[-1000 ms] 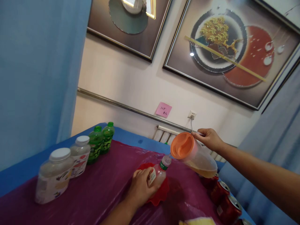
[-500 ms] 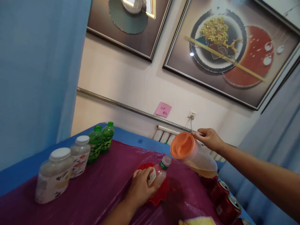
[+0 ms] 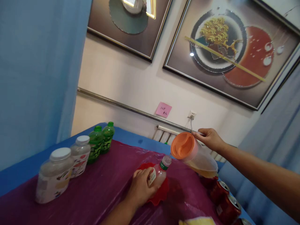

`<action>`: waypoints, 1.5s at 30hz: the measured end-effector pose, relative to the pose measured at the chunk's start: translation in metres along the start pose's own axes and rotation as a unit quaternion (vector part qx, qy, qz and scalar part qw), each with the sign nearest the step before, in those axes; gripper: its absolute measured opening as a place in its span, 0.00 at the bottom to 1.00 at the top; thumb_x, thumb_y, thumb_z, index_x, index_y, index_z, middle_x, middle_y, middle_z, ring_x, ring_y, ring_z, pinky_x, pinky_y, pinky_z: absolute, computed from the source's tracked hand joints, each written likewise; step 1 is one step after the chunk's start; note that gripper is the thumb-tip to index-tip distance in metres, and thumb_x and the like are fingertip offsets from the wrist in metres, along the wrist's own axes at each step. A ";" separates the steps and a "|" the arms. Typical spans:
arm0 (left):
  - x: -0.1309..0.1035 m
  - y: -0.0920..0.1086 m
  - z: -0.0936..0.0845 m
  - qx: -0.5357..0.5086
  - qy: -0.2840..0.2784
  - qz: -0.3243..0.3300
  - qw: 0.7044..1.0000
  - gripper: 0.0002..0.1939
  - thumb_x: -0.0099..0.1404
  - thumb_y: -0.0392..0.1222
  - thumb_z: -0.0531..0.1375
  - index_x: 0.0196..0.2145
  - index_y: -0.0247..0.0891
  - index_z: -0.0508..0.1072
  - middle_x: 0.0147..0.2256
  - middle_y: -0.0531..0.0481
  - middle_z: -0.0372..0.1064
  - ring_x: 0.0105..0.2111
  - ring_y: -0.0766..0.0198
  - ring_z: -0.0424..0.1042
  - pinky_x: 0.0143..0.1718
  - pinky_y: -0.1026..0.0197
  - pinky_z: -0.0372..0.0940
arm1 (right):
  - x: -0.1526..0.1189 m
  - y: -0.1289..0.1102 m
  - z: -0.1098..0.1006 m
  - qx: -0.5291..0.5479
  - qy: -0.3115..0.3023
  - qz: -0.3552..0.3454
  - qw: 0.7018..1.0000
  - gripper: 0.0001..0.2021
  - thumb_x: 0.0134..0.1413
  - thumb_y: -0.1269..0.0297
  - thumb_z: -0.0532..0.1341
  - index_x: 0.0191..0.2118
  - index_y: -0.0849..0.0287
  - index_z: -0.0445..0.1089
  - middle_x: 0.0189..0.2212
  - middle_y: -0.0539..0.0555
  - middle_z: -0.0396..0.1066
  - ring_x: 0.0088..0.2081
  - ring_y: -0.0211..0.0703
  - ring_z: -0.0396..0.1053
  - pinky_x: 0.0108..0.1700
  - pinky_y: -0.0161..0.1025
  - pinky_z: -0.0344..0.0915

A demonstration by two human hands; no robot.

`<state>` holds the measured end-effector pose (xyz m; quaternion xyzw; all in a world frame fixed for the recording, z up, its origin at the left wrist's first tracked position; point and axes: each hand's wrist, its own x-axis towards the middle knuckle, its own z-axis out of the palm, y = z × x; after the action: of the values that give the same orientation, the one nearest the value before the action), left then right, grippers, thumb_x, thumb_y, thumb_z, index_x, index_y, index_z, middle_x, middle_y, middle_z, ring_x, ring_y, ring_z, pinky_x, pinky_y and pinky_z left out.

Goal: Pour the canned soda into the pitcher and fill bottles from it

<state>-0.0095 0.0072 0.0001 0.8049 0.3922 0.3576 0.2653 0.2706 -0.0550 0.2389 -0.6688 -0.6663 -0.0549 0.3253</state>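
Observation:
My left hand (image 3: 142, 187) is wrapped round a small clear bottle (image 3: 159, 173) with a green neck band and an open top. The bottle leans to the right over a red scalloped dish (image 3: 161, 195). Up at the right, my right hand (image 3: 209, 139) is closed on the handle of a clear pitcher (image 3: 203, 161) with an orange lid (image 3: 183, 145). The pitcher is tipped to the left, its lid edge just above the bottle's mouth, with yellowish liquid low inside. Any stream between them is too faint to make out.
Two white-capped jars (image 3: 55, 176) and two green bottles (image 3: 95, 143) stand on the left of the purple sheet (image 3: 98, 193). Several red cans (image 3: 228, 208) line the right edge. A yellow cloth-like item (image 3: 198, 221) lies at the front. Behind is a wall with a rail (image 3: 131, 108).

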 end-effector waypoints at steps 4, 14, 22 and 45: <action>0.000 0.000 0.000 0.000 0.006 0.004 1.000 0.22 0.53 0.46 0.68 0.46 0.45 0.75 0.43 0.50 0.80 0.45 0.52 0.74 0.55 0.53 0.60 | 0.000 0.001 -0.001 0.001 -0.002 0.004 1.000 0.31 0.51 0.33 0.60 0.18 0.53 0.49 0.18 0.44 0.42 0.22 0.34 0.44 0.24 0.37 0.41; -0.001 0.003 -0.002 0.005 -0.003 0.000 1.000 0.22 0.54 0.47 0.68 0.47 0.43 0.75 0.43 0.49 0.79 0.45 0.52 0.74 0.54 0.51 0.60 | -0.001 0.003 -0.001 0.001 -0.003 0.004 1.000 0.30 0.51 0.34 0.60 0.18 0.53 0.49 0.18 0.44 0.43 0.22 0.34 0.44 0.23 0.37 0.42; -0.001 0.001 0.000 0.001 0.002 0.002 1.000 0.24 0.53 0.47 0.69 0.48 0.44 0.75 0.43 0.50 0.79 0.46 0.52 0.74 0.54 0.52 0.60 | -0.001 0.001 -0.001 0.003 -0.005 0.007 1.000 0.31 0.51 0.34 0.60 0.18 0.53 0.48 0.19 0.44 0.42 0.22 0.34 0.43 0.24 0.37 0.41; -0.002 0.009 -0.005 0.004 0.002 0.012 1.000 0.19 0.56 0.49 0.65 0.45 0.43 0.75 0.42 0.48 0.79 0.44 0.52 0.73 0.53 0.51 0.59 | -0.003 -0.005 -0.002 0.004 -0.001 0.001 1.000 0.32 0.50 0.33 0.61 0.19 0.52 0.46 0.19 0.44 0.41 0.22 0.33 0.42 0.23 0.37 0.41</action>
<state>-0.0106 0.0013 0.0089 0.8098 0.3847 0.3608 0.2569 0.2669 -0.0590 0.2410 -0.6683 -0.6661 -0.0512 0.3270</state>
